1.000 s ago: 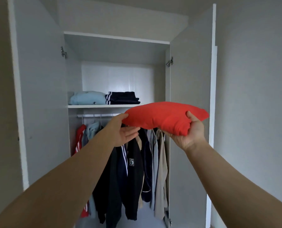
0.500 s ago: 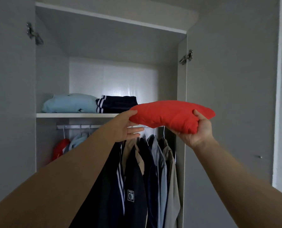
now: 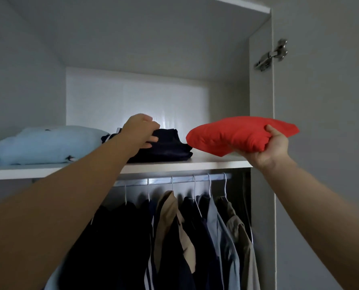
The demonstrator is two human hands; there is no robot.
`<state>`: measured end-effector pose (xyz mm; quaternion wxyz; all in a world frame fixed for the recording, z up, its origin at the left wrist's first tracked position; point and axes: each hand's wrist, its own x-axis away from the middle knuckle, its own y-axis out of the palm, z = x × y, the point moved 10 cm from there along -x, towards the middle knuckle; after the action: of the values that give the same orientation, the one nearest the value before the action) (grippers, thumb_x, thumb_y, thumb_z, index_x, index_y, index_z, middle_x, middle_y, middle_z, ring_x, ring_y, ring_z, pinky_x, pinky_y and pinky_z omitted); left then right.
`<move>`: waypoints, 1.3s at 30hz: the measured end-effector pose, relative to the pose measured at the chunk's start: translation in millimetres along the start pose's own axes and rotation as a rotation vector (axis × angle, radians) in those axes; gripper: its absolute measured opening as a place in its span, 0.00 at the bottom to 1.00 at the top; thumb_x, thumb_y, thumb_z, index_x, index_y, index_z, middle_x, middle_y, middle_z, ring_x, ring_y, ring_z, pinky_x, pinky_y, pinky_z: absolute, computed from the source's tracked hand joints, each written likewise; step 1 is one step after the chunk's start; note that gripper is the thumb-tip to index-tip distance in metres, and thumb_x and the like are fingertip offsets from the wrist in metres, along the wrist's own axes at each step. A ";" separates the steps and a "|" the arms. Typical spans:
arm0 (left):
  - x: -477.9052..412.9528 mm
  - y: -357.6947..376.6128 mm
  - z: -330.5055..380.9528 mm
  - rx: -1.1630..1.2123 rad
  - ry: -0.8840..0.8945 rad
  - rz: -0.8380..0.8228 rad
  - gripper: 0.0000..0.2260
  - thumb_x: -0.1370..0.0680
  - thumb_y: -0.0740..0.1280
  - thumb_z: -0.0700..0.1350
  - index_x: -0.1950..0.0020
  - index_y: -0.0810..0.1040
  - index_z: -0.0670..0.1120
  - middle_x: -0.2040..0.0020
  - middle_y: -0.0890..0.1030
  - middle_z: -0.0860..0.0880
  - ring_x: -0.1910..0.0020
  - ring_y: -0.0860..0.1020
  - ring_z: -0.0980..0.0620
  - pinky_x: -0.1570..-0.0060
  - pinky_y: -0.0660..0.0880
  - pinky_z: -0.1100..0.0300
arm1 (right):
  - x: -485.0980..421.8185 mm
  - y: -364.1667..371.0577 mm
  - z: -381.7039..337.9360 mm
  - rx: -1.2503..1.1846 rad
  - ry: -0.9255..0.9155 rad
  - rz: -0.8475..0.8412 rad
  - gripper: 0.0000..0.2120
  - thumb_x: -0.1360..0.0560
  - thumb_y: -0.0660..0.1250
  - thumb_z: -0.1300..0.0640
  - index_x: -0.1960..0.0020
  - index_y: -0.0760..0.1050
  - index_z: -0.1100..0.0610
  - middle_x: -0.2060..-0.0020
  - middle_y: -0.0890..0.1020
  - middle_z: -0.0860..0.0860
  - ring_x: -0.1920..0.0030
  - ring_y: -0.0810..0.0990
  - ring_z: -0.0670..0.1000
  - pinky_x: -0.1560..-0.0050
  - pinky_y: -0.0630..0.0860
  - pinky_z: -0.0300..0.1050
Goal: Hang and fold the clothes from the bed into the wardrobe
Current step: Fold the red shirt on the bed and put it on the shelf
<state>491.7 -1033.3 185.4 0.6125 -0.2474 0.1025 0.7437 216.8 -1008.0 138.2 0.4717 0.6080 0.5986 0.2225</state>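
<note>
The wardrobe now fills the view far more than a second ago, so the person has stepped right up to it, and the shelf sits at hand height rather than beyond reach. Below the shelf, the hung clothes crowd their rail as before. On the shelf's left part the light blue folded garment lies where it was. At the middle of the shelf the dark folded garment is no longer untouched. The red folded garment, carried by two hands half a second ago, is now carried by one. It is held over the right end of the shelf, its left tip just beside the dark pile, and its underside appears not yet to rest on the board. The left hand has let go of it and reached onto the shelf, where its curled fingers and thumb grip the top layers of the dark pile. The right hand is clamped on the red bundle's right end, thumb on top and fingers beneath. I judge the left hand is steadying or nudging the dark pile to free room at the shelf's right end. The red piece seems close to being set down, and a one-handed hold could let its fold sag.
</note>
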 end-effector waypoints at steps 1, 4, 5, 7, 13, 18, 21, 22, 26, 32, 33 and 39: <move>-13.4 -0.2 0.7 -0.037 0.056 0.050 0.15 0.23 0.63 0.40 0.37 0.70 0.47 0.54 0.75 0.49 0.59 0.79 0.50 0.56 0.77 0.55 | -14.5 -0.8 -0.9 -0.011 -0.022 -0.008 0.22 0.20 0.54 0.50 0.29 0.64 0.57 0.34 0.73 0.59 0.40 0.74 0.63 0.48 0.69 0.63; -51.8 3.5 5.6 -0.195 0.198 0.154 0.21 0.25 0.62 0.41 0.32 0.67 0.50 0.52 0.77 0.51 0.48 0.79 0.45 0.45 0.76 0.49 | -60.6 1.8 -5.2 -0.041 -0.072 -0.065 0.21 0.19 0.53 0.51 0.29 0.65 0.58 0.34 0.73 0.58 0.52 0.78 0.60 0.49 0.70 0.60; -63.6 8.9 5.6 -0.252 0.226 0.152 0.21 0.25 0.62 0.42 0.32 0.66 0.49 0.50 0.77 0.51 0.46 0.77 0.45 0.43 0.75 0.49 | -76.4 2.3 -6.6 -0.045 -0.085 -0.074 0.20 0.19 0.53 0.51 0.31 0.66 0.58 0.35 0.74 0.58 0.53 0.78 0.59 0.48 0.70 0.60; -89.9 24.4 2.1 -0.378 0.257 0.143 0.23 0.24 0.62 0.43 0.30 0.64 0.49 0.42 0.76 0.49 0.44 0.76 0.45 0.43 0.72 0.53 | -109.8 5.4 -8.2 -0.050 -0.093 -0.099 0.16 0.19 0.52 0.51 0.40 0.72 0.58 0.36 0.75 0.57 0.50 0.78 0.59 0.45 0.70 0.60; -139.6 72.7 -49.9 -0.812 0.205 -0.028 0.27 0.23 0.63 0.47 0.26 0.58 0.51 0.32 0.70 0.46 0.40 0.72 0.46 0.40 0.68 0.55 | -192.5 -22.3 34.2 0.073 0.042 0.028 0.19 0.19 0.51 0.53 0.32 0.69 0.58 0.36 0.76 0.56 0.44 0.79 0.57 0.44 0.72 0.55; -152.8 94.3 -86.6 -1.049 0.035 -0.307 0.19 0.18 0.54 0.48 0.27 0.63 0.50 0.26 0.64 0.48 0.28 0.63 0.48 0.31 0.58 0.57 | -206.5 -64.7 64.7 0.639 0.338 0.160 0.21 0.18 0.43 0.59 0.48 0.75 0.60 0.40 0.77 0.60 0.43 0.78 0.61 0.50 0.73 0.63; -149.5 100.4 -91.3 -1.143 0.021 -0.421 0.19 0.17 0.49 0.49 0.28 0.66 0.49 0.26 0.64 0.50 0.28 0.62 0.49 0.28 0.56 0.55 | -199.6 -61.6 58.9 0.874 0.378 0.069 0.16 0.18 0.49 0.54 0.49 0.73 0.61 0.61 0.82 0.61 0.67 0.83 0.59 0.75 0.79 0.53; -149.7 99.7 -92.9 -1.162 0.009 -0.439 0.19 0.17 0.48 0.49 0.28 0.66 0.49 0.26 0.64 0.50 0.28 0.62 0.49 0.28 0.55 0.54 | -192.9 -62.2 54.0 1.024 0.393 0.066 0.17 0.18 0.53 0.51 0.53 0.73 0.62 0.69 0.82 0.60 0.75 0.81 0.56 0.79 0.77 0.46; -152.3 96.4 -90.3 -1.223 0.008 -0.446 0.21 0.18 0.49 0.53 0.27 0.65 0.49 0.26 0.63 0.50 0.27 0.61 0.49 0.29 0.55 0.56 | -185.9 -14.1 -11.7 1.687 -0.153 0.123 0.22 0.22 0.59 0.48 0.67 0.71 0.63 0.79 0.75 0.56 0.79 0.73 0.51 0.77 0.66 0.33; -163.2 91.2 -101.6 -1.226 0.041 -0.396 0.23 0.22 0.48 0.60 0.29 0.65 0.57 0.26 0.63 0.53 0.28 0.61 0.47 0.28 0.54 0.46 | -193.4 14.3 46.7 2.321 -0.390 -0.136 0.21 0.25 0.57 0.37 0.34 0.69 0.42 0.30 0.67 0.52 0.29 0.63 0.58 0.32 0.59 0.55; -164.7 92.1 -105.2 -1.200 0.031 -0.423 0.24 0.22 0.48 0.60 0.28 0.64 0.57 0.26 0.63 0.53 0.27 0.61 0.48 0.28 0.53 0.46 | -200.0 -1.0 66.4 2.284 -0.224 -0.229 0.24 0.24 0.56 0.36 0.31 0.65 0.40 0.27 0.63 0.49 0.27 0.59 0.57 0.28 0.55 0.55; -169.7 93.8 -127.3 -1.058 -0.217 -0.539 0.26 0.21 0.50 0.61 0.28 0.67 0.49 0.28 0.66 0.47 0.32 0.68 0.46 0.31 0.61 0.48 | -216.4 -11.3 128.5 2.092 0.124 -0.434 0.26 0.21 0.53 0.41 0.27 0.62 0.51 0.29 0.67 0.51 0.32 0.68 0.52 0.27 0.58 0.49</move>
<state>453.9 -1258.7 146.0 0.5801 -0.4587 -0.4109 0.5332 278.4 -1252.3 133.8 -0.2859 0.5785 0.6102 -0.4595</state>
